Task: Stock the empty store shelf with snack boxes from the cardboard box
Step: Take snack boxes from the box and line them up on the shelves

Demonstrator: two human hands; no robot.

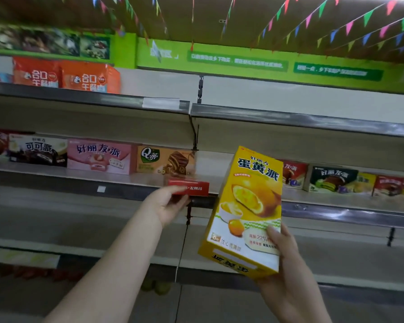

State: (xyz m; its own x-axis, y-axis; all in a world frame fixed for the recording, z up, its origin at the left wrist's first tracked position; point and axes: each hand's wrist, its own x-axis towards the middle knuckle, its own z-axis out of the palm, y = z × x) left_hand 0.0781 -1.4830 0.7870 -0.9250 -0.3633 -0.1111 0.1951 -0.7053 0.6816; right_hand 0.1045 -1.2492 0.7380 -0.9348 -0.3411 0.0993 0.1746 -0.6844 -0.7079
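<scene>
Red snack box (189, 187) in left hand (170, 205), yellow snack box (245, 213) in right hand (287, 271), both up at the shelf (117, 177).
Left arm stretched forward, palm up, fingers gripping the red box's near end; box lies flat at the shelf's front edge, just beside the tan box (165, 160). Right arm bent, fingers wrapped round the yellow box's lower end, box upright, tilted slightly, in front of the shelf.

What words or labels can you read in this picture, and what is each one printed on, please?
"蛋黄派": yellow box in the right hand.
"可可派": dark box on the shelf.
"好丽友·派": pink box.
"Q蒂": tan box.
"好丽友", upside down: red box in the left hand.
Green wall signs: too blurred to read.
</scene>
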